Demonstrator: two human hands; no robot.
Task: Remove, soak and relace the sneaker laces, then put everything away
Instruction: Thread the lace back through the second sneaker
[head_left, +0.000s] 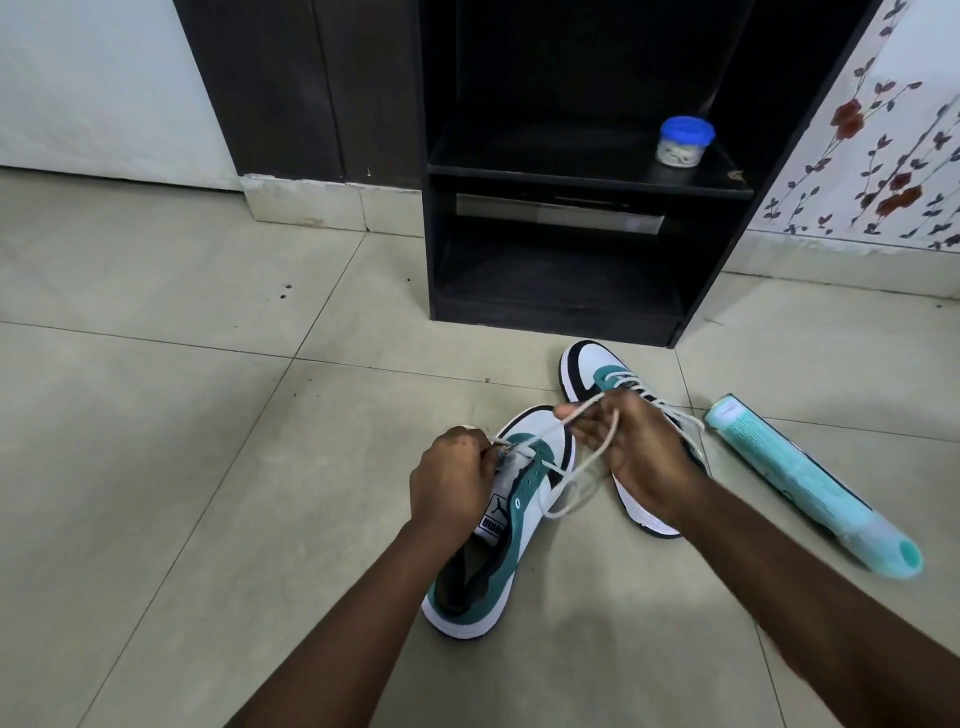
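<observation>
Two white, teal and black sneakers lie on the tiled floor. The near sneaker points away from me, its upper eyelets bare. My left hand pinches the white lace at a lower eyelet of this shoe. My right hand grips the same lace higher up, and a long loop hangs down between the two shoes. The far sneaker is laced and lies partly under my right hand.
A teal bottle lies on its side on the floor to the right. A dark open shelf unit stands ahead, holding a small jar with a blue lid. Walls stand left and right; bare floor tiles stretch to the left.
</observation>
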